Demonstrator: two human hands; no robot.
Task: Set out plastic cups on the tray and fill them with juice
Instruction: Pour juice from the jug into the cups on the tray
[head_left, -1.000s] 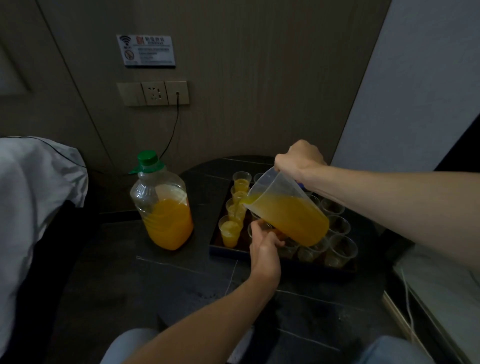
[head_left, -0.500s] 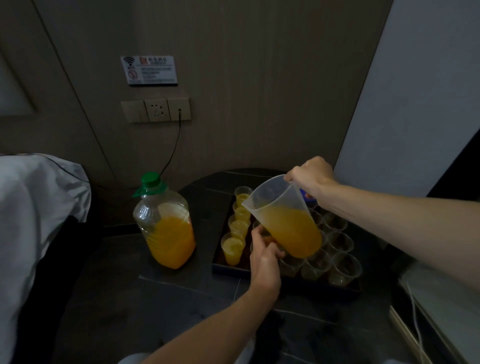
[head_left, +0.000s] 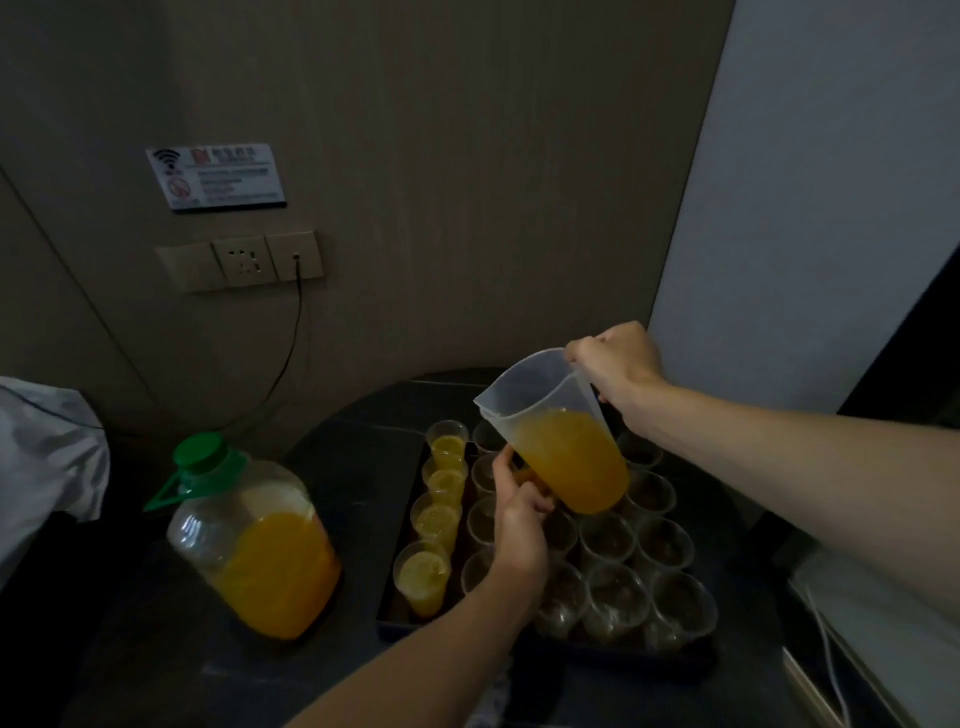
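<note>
Right hand (head_left: 618, 371) fingers grasp the measuring jug (head_left: 566, 457), left hand (head_left: 519, 525) a cup (head_left: 525, 475); a hasty tilt could overshoot, flooding the tray (head_left: 597, 656).

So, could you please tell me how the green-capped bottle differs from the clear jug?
The bottle stands upright on the table, untouched; the jug is held tilted above the tray by the right hand. The bottle is capped; the jug is open-topped. Both are clear plastic, part-filled with orange juice.

Dim rm, wood-panel wall (head_left: 467, 182), sockets (head_left: 244, 262)
</note>
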